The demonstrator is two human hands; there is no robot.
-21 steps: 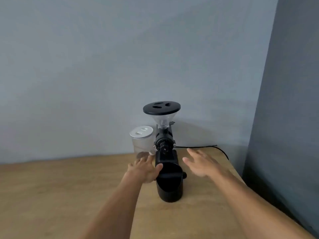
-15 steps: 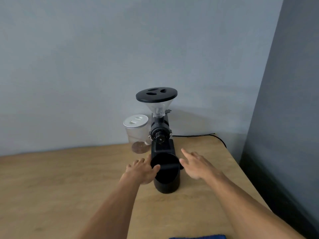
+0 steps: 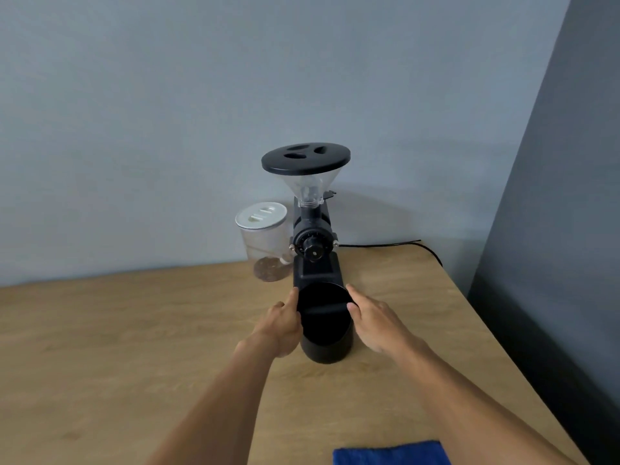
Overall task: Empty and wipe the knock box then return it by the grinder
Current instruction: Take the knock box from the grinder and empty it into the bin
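Task barely begun: knock box (image 3: 324, 325) sits in front of grinder (image 3: 313, 243) near tabletop (image 3: 100, 330) back right corner, left hand (image 3: 280, 325) and right hand (image 3: 374, 322) released, flanking it, emptying and wiping with blue cloth (image 3: 391, 453) pending

one knock box (image 3: 324, 325), one grinder (image 3: 310, 216), one lidded jar (image 3: 263, 234), one blue cloth (image 3: 391, 453), two hands (image 3: 280, 325)

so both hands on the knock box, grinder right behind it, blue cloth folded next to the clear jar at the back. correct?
One error: the blue cloth is not by the clear jar; the head view shows it at the near table edge. The left hand and right hand do flank the knock box, with the grinder directly behind.
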